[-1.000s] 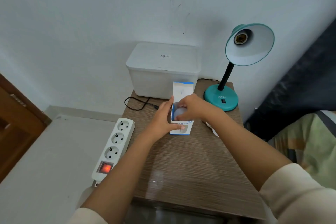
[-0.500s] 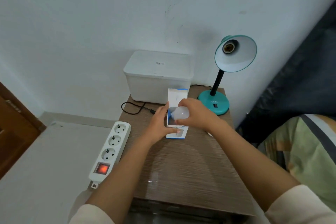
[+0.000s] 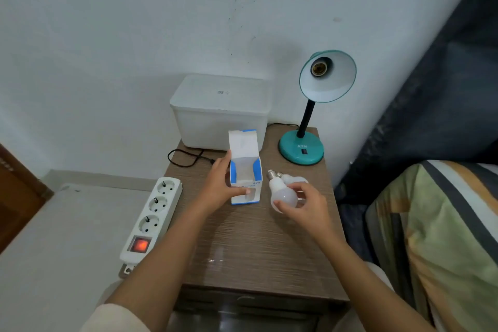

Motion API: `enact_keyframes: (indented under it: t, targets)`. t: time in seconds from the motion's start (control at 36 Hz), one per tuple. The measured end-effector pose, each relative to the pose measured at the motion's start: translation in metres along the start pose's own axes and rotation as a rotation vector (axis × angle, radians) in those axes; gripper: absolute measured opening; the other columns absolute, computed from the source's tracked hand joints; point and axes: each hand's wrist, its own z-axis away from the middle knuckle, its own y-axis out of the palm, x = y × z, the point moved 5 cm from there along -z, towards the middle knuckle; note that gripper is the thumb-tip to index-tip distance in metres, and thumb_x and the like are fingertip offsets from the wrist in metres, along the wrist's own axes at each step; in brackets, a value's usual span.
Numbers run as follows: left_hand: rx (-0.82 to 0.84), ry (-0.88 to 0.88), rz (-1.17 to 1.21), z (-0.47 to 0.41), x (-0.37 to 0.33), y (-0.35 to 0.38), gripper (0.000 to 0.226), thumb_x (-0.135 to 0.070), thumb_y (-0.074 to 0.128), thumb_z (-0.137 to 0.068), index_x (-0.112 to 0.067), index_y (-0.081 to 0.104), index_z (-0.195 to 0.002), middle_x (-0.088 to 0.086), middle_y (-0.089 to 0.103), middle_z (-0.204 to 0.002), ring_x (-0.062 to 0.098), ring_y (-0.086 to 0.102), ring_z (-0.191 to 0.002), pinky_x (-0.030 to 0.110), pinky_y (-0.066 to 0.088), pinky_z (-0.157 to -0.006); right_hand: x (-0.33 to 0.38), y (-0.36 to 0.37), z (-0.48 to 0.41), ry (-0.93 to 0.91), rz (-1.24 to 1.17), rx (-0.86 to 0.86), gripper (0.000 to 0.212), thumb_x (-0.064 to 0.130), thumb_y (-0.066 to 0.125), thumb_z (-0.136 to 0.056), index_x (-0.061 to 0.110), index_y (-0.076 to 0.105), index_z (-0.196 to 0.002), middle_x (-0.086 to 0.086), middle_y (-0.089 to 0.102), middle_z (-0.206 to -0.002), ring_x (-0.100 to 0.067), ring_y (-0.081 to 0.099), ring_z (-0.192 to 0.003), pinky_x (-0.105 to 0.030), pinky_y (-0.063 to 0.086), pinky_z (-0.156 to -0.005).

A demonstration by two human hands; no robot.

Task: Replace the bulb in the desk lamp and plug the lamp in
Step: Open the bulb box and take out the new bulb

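a wood-grain bedside table is seen against a white wall, with a striped pillow to its right. at the back of the table one white lidded plastic box is set; its lid is closed and its contents cannot be told. one teal desk lamp stands at the back right corner, its shade tilted toward the camera, and its socket is seen bare. one white power strip with three outlets and a lit red switch is laid along the table's left edge, and one black cable is looped in front of the plastic box. one blue-and-white bulb carton is stood upright near the table's middle with its top flap raised, and its inside appears empty. two white bulbs are counted: one bulb is gripped by the right hand, fingers wrapped round the globe, screw base pointed up and away, just right of the carton; a second bulb is partly hidden behind it, and whether it rests on the table cannot be told. the carton's left side is grasped by the left hand, thumb laid across its front. both forearms are stretched forward over the table
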Motion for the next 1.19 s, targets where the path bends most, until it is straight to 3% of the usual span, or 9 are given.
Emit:
enact_keyframes:
  t: [0.14,0.25,0.39,0.56,0.72,0.86,1.0,1.08,1.19]
  targets:
    - [-0.011,0.037,-0.001,0.005,-0.001,-0.002,0.106,-0.01,0.085,-0.062,-0.027,0.022,-0.146,-0.007,0.035,-0.119,0.001,0.042,-0.107,0.001,0.034,-0.08,-0.011,0.017,0.01,0.091,-0.087,-0.036,0.035,0.03,0.077,-0.07,0.027,0.055,-0.097,0.004,0.058,-0.102,-0.008,0.056,-0.087,-0.016,0.043,-0.066]
    - [-0.008,0.025,0.016,0.007,-0.002,-0.004,0.104,-0.015,0.085,-0.064,-0.035,0.021,-0.143,-0.011,0.034,-0.117,0.005,0.041,-0.11,0.013,0.036,-0.086,-0.014,0.028,0.01,0.159,-0.209,-0.03,0.036,0.025,0.075,-0.075,0.022,0.052,-0.102,0.001,0.058,-0.105,-0.002,0.053,-0.084,-0.01,0.037,-0.06]
    - [0.007,-0.002,0.012,0.008,-0.001,-0.005,0.103,-0.019,0.084,-0.066,-0.034,0.02,-0.145,-0.013,0.032,-0.12,0.004,0.039,-0.112,0.02,0.038,-0.088,-0.017,0.042,0.007,0.28,-0.42,-0.022,0.041,0.019,0.074,-0.077,0.016,0.048,-0.108,-0.003,0.054,-0.111,-0.012,0.054,-0.094,-0.017,0.043,-0.065]
    - [0.019,-0.032,0.004,0.005,0.003,-0.003,0.108,-0.02,0.086,-0.064,-0.029,0.018,-0.148,-0.013,0.033,-0.126,0.006,0.039,-0.118,0.023,0.041,-0.092,-0.015,0.047,-0.001,0.322,-0.649,-0.009,0.058,0.01,0.071,-0.077,0.016,0.048,-0.13,-0.003,0.057,-0.119,-0.021,0.055,-0.111,-0.042,0.048,-0.098]
    - [0.027,-0.049,0.011,0.006,0.003,-0.003,0.108,-0.019,0.085,-0.065,-0.03,0.015,-0.148,-0.015,0.031,-0.125,0.005,0.035,-0.118,0.024,0.04,-0.094,-0.004,0.033,-0.015,0.301,-0.921,-0.076,0.039,-0.005,0.059,-0.078,0.027,0.051,-0.097,-0.002,0.057,-0.106,-0.021,0.053,-0.102,-0.04,0.045,-0.094]
    - [0.031,-0.063,0.001,0.005,0.005,-0.003,0.109,-0.021,0.085,-0.064,-0.033,0.016,-0.147,-0.017,0.032,-0.122,0.005,0.038,-0.117,0.027,0.042,-0.096,0.012,0.015,-0.034,0.303,-1.019,-0.128,0.029,-0.001,0.048,-0.085,0.024,0.048,-0.1,0.002,0.053,-0.097,-0.018,0.051,-0.093,-0.034,0.044,-0.083]
    - [0.048,-0.077,0.021,0.004,0.008,-0.004,0.11,-0.024,0.087,-0.061,-0.036,0.018,-0.146,-0.012,0.038,-0.126,0.011,0.043,-0.122,0.042,0.047,-0.1,0.034,0.004,-0.057,0.296,-0.816,-0.125,0.012,0.021,0.058,-0.087,0.022,0.053,-0.097,-0.002,0.056,-0.095,-0.019,0.054,-0.088,-0.039,0.047,-0.081]
    - [0.062,-0.06,0.022,0.003,0.008,-0.004,0.109,-0.024,0.087,-0.061,-0.039,0.019,-0.145,-0.011,0.039,-0.128,0.011,0.044,-0.123,0.04,0.048,-0.098,0.044,0.0,-0.07,0.191,-0.633,-0.147,0.027,0.026,0.067,-0.082,0.007,0.061,-0.101,0.0,0.057,-0.085,-0.012,0.053,-0.075,-0.028,0.048,-0.065]
    - [0.082,-0.053,-0.02,0.003,0.009,-0.004,0.109,-0.027,0.085,-0.064,-0.037,0.015,-0.146,-0.008,0.037,-0.132,0.007,0.042,-0.121,0.037,0.047,-0.099,0.049,0.004,-0.088,0.131,-0.521,-0.192,0.026,0.024,0.072,-0.078,0.006,0.064,-0.097,0.002,0.059,-0.083,-0.008,0.053,-0.074,-0.032,0.048,-0.071]
